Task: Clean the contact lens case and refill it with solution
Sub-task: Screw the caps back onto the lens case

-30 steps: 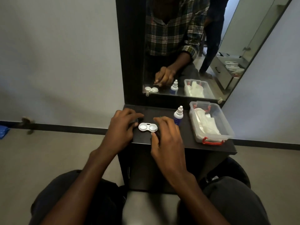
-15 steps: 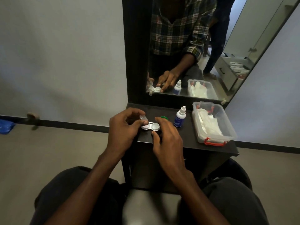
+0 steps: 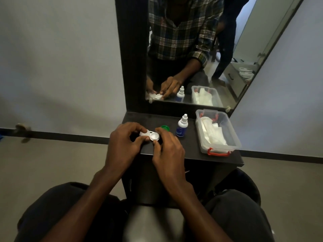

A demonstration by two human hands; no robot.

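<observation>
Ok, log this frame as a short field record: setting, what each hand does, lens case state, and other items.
setting: dark vanity top under a mirror
left hand: pinches a white cap at the case's left well
right hand: holds the lens case at its right well
case state: right well open, its contents cannot be told
green cap: on the top behind the case
solution bottle: upright, capped
clear bin: white packets inside

Home dressing corner, likely a bedroom, tall dark-framed mirror (image 3: 192, 49) over a narrow dark vanity worktop (image 3: 201, 154), plain white walls, black skirting, grey floor, open drawer unit (image 3: 243, 74) reflected in the mirror, clear storage box (image 3: 220, 147) with red clips
</observation>
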